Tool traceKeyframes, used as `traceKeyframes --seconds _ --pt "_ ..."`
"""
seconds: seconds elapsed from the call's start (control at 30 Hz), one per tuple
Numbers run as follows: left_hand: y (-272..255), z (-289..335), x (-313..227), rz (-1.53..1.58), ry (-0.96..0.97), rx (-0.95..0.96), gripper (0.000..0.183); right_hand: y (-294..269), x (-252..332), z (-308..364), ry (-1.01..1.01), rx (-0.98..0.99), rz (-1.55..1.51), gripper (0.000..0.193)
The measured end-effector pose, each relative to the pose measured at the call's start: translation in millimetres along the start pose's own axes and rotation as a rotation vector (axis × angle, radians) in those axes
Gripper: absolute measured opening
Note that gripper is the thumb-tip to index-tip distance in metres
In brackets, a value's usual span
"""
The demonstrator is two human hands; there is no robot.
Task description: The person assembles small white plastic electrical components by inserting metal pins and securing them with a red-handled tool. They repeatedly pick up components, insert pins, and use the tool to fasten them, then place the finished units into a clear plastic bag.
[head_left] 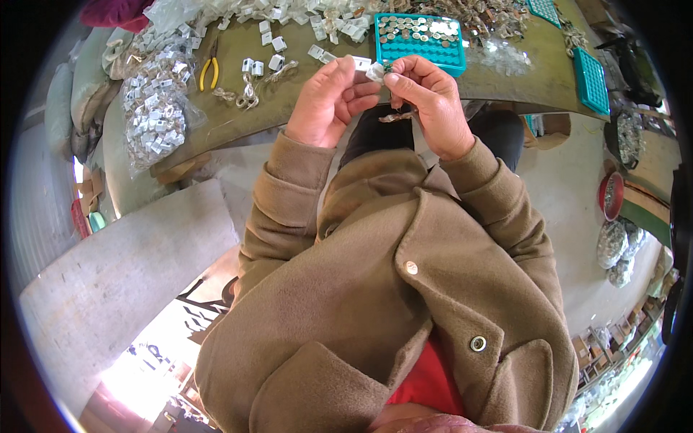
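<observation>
In front of me, over the near edge of the table, both hands are raised close together. My left hand pinches a small white plastic housing between thumb and fingers. Against it sits a translucent cap-like piece, touching the fingertips of my right hand. The right thumb and forefinger are closed on a small part with a bit of green, mostly hidden by the fingers. Below them hangs a thin bundled cable.
Yellow-handled pliers lie at the left, beside a clear bag of white housings. A teal tray holding rows of round metal discs stands beyond my right hand. Loose housings and clear pieces cover the far table. Another teal tray is at the right.
</observation>
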State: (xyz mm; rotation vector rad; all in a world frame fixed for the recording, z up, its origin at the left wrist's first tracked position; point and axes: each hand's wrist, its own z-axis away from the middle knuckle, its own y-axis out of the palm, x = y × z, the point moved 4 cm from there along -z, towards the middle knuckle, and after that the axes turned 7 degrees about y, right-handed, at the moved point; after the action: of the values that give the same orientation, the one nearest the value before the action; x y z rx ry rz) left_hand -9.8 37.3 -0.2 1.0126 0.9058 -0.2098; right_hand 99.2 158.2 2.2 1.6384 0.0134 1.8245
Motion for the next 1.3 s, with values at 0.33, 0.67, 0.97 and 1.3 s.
traceKeyframes --seconds 0.33,0.67,0.97,1.3 --pt "3 -2 19 -0.163 0.268 -0.036 0.023 1 -6 4 0.068 -0.021 -0.149 0.007" --pt "7 -1 17 -0.33 0.364 -0.129 0.03 2 4 2 0.02 -0.047 0.036 0.008" --pt "12 -3 17 -0.559 0.45 -0.113 0.028 0 3 -6 -0.001 -0.078 0.128 0.003" --pt "9 -9 22 -0.439 0.485 -0.165 0.028 5 8 -14 -0.122 -0.132 0.286 0.005"
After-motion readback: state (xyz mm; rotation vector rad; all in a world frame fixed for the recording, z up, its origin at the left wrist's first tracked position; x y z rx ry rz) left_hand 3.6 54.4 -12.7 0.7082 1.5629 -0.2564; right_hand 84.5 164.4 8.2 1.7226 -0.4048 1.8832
